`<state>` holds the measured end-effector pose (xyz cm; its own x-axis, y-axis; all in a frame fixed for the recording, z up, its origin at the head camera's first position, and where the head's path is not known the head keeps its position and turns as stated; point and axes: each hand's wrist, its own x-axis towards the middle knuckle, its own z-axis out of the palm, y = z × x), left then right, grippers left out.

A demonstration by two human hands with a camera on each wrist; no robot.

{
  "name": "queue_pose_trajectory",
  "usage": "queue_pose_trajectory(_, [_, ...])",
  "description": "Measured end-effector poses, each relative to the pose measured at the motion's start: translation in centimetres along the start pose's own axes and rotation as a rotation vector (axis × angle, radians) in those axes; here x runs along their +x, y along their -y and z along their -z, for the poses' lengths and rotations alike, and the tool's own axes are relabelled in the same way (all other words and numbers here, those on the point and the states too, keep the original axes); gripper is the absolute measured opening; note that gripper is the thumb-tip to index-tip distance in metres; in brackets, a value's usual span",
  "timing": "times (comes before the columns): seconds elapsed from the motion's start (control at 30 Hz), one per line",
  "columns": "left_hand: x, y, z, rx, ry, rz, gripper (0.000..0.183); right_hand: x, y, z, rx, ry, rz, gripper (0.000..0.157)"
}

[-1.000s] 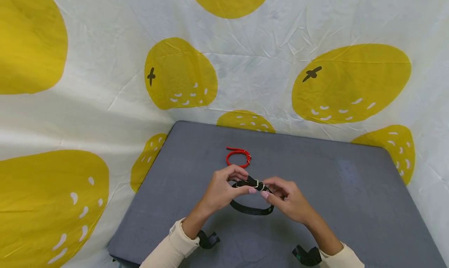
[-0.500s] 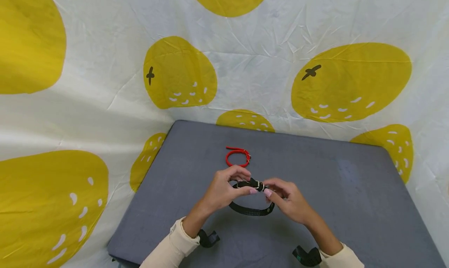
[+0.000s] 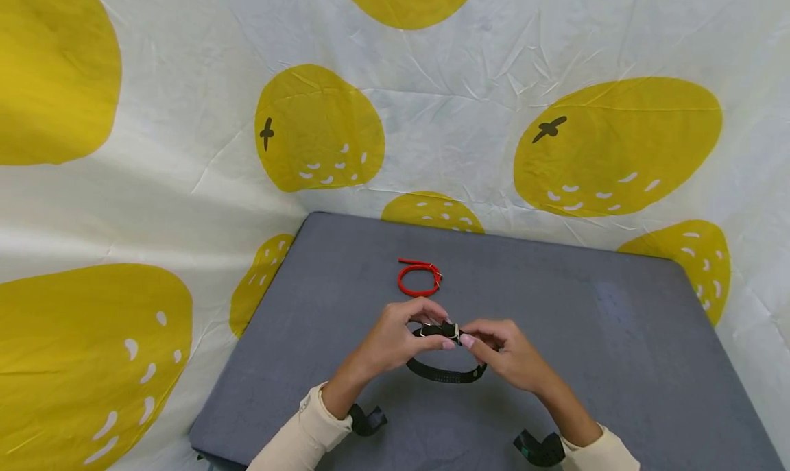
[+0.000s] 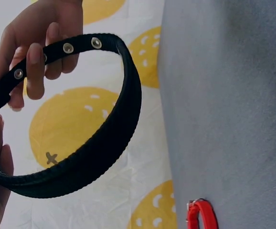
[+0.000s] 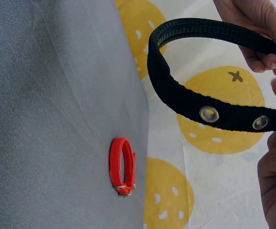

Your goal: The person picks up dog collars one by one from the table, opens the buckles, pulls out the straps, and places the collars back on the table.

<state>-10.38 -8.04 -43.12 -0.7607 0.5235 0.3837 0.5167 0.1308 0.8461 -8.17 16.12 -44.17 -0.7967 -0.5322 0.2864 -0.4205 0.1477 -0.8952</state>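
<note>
From the head, the left hand (image 3: 398,337) pinches a black collar (image 3: 441,374) near its shiny buckle (image 3: 457,332), and the right hand (image 3: 509,354) pinches it close by, on the buckle's other side. The collar makes a loop up above the gray table (image 3: 574,334). A red collar (image 3: 420,293) lies curled on the table, nearer the far edge and the far left corner than the far right corner. A white cloth (image 3: 444,66) with big yellow fruit hangs past the far edge.

From the left wrist, the black loop looks big, and 4 metal rings show on its strap by the right hand's fingers.

From the right wrist, 2 metal rings show clearly, and the red collar lies near the table's edge.
</note>
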Motion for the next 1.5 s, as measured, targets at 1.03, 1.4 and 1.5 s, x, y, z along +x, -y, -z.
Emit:
queue_pose_trajectory(1.03, [0.44, 0.53, -0.51, 0.334, 0.13, -0.31, 0.026, 0.07, 0.83, 0.33, 0.099, 0.003, -0.139, 0.019])
queue_pose_trajectory(1.4, [0.25, 0.59, -0.63, 0.208, 0.094, -0.281, 0.023, -0.18, 1.01, 0.5, 0.108, -0.009, -0.139, 0.018])
queue_pose_trajectory(1.5, [0.14, 0.54, -0.57, 0.177, 0.103, -0.255, 0.022, -0.26, 0.91, 0.55, 0.113, -0.002, -0.113, 0.018])
